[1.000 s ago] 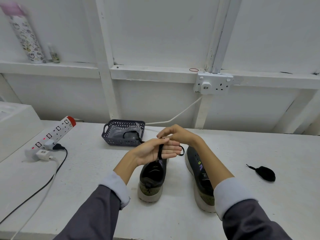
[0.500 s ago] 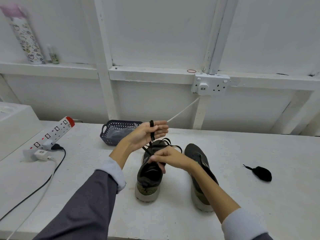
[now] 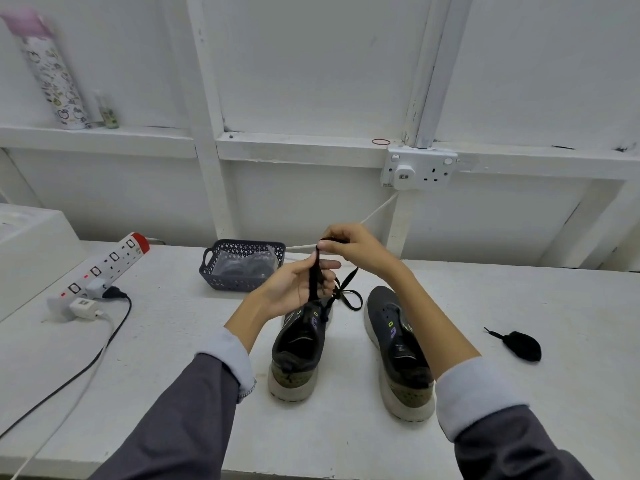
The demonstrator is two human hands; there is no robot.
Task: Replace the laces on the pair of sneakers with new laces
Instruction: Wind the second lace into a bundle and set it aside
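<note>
Lace [image 3: 313,282], flat and black, rises taut from the eyelet rows of the left sneaker [image 3: 299,344]. It passes up across the left hand [image 3: 294,289] to the right hand [image 3: 356,247] just above. Both hands are closed on it. The left hand's fingers [image 3: 329,264] and thumb clamp the strand partway up, and the right hand's fingertips pinch its top end, close against the left hand. A slack loop of the same lace lies on the worktop [image 3: 166,323] between the toes of the two shoes.

By its look the lace is light, limp and cloth-like. It will hold no shape of its own and will slip through a loose grip. The stiff tip is probably the only part that can be pushed through an eyelet, so that is the place to take hold, close behind it. The right fingertips hide the end, so I cannot tell whether they are on the tip itself. The shoe seems light enough that a hard pull could drag or tilt it.

The right sneaker [image 3: 398,348] stands just to the right, heel near, and its eyelets look bare. A dark bundle [image 3: 523,346], likely a removed lace, lies well off to the right. At the far side a basket [image 3: 242,285] holds plastic-wrapped dark items.
</note>
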